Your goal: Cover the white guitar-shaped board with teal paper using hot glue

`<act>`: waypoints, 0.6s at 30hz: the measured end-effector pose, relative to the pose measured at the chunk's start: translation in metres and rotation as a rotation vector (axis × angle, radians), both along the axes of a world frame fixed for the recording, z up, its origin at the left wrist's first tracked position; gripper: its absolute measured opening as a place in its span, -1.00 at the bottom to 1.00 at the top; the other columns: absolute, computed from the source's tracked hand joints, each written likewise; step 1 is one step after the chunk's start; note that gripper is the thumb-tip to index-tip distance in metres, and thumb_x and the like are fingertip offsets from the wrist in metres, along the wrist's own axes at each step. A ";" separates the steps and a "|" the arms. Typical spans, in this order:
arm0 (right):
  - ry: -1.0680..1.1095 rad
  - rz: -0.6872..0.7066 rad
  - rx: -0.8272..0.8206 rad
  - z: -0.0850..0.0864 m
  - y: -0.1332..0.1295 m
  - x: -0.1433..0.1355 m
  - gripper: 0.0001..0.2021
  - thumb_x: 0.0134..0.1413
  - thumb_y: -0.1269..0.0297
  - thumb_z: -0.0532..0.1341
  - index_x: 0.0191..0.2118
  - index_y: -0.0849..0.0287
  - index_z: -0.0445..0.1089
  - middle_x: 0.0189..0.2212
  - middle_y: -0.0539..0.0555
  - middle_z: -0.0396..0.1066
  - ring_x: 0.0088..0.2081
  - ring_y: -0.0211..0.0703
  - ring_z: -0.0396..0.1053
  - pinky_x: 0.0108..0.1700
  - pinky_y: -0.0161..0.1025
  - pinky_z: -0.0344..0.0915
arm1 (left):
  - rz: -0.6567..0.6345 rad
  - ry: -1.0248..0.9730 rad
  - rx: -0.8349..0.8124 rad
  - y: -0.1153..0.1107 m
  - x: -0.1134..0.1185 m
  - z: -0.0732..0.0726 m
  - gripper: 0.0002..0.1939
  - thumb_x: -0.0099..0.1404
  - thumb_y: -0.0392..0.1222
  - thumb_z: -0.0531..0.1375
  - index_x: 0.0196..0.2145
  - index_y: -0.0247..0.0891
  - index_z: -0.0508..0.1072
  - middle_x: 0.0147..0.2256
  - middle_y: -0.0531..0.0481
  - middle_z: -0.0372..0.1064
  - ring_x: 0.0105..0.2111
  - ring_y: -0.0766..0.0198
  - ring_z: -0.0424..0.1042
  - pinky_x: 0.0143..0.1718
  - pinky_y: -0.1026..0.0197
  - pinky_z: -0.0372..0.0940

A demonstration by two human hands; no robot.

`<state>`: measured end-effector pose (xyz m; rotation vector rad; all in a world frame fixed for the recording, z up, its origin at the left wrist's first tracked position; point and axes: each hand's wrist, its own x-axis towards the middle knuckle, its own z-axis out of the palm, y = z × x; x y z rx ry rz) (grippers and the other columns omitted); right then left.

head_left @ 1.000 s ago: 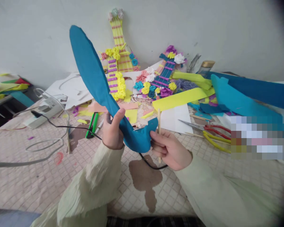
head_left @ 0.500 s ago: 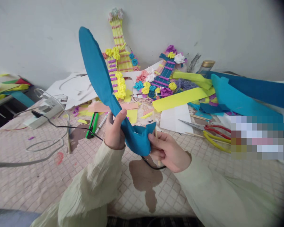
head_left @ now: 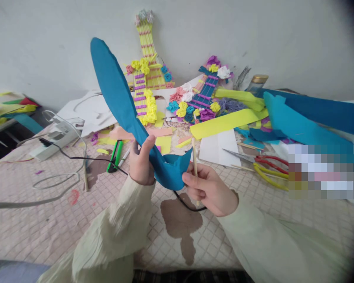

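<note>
A long blue paper-covered shape (head_left: 115, 86), broad at the top with a narrow neck and a curved hook at its lower end, is held up tilted to the left. Around its neck my left hand (head_left: 141, 163) is closed, thumb in front. My right hand (head_left: 208, 188) pinches the edge of the hooked end, where a pointed flap of blue paper sticks up. A thin wooden stick (head_left: 194, 157) also stands upright among the right hand's fingers. Behind the shape are a yellow paper guitar (head_left: 147, 43) and a blue guitar-like craft (head_left: 205, 92), both trimmed with paper flowers.
Scissors (head_left: 244, 156) with red handles and a yellow-handled tool (head_left: 268, 177) lie right. A green cutter (head_left: 115, 157), a white power strip (head_left: 54, 139) and cables are at left. Yellow paper strips (head_left: 224, 122) and blue paper (head_left: 306, 122) cover the back right. A glass jar (head_left: 256, 84) stands behind.
The blue shape has tipped a little further left, its top shifting left and slightly down. The wooden stick shows more clearly in my right hand, apart from the blue flap.
</note>
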<state>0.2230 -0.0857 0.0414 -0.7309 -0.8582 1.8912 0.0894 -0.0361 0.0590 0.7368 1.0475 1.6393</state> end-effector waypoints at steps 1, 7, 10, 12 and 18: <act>0.013 0.008 -0.004 0.000 0.000 0.000 -0.68 -0.28 0.24 0.36 -0.59 0.18 0.15 -0.79 -0.24 -0.01 -0.78 -0.54 -0.20 -0.72 -0.41 -0.33 | 0.005 -0.014 0.006 0.000 0.001 0.000 -0.61 -0.14 -0.03 0.32 -0.41 -0.20 0.26 -0.65 0.20 0.11 -0.64 0.43 0.21 -0.58 0.34 0.14; 0.144 -0.023 -0.015 0.000 0.003 0.004 -0.74 -0.27 0.28 0.35 -0.55 0.19 0.22 -0.78 -0.24 0.01 -0.76 -0.55 -0.22 -0.71 -0.44 -0.33 | 0.035 -0.060 0.083 -0.001 0.000 0.003 -0.60 -0.16 -0.07 0.34 -0.39 -0.21 0.28 -0.64 0.19 0.12 -0.61 0.44 0.21 -0.54 0.36 0.16; 0.147 0.007 0.017 -0.001 0.003 0.005 -0.79 -0.25 0.28 0.35 -0.53 0.18 0.28 -0.78 -0.24 0.00 -0.76 -0.55 -0.22 -0.71 -0.44 -0.32 | 0.008 -0.053 0.050 -0.001 -0.003 0.005 -0.57 -0.16 -0.02 0.34 -0.38 -0.20 0.27 -0.65 0.19 0.11 -0.61 0.40 0.23 -0.53 0.33 0.18; 0.114 -0.011 0.043 -0.002 0.003 0.004 -0.80 -0.24 0.27 0.34 -0.53 0.18 0.30 -0.77 -0.22 0.01 -0.76 -0.54 -0.21 -0.71 -0.43 -0.31 | 0.003 -0.060 0.039 -0.001 -0.004 0.006 -0.57 -0.16 -0.01 0.34 -0.38 -0.19 0.27 -0.66 0.19 0.10 -0.60 0.39 0.24 -0.52 0.32 0.19; -0.152 -0.313 0.217 -0.002 0.005 0.009 -0.67 -0.23 0.27 0.35 -0.22 0.06 0.37 -0.55 -0.13 0.17 -0.67 -0.48 -0.10 -0.69 -0.40 -0.23 | -0.066 -0.080 0.001 -0.002 -0.005 0.010 -0.64 -0.13 -0.05 0.33 -0.43 -0.22 0.29 -0.65 0.16 0.08 -0.63 0.42 0.22 -0.58 0.34 0.17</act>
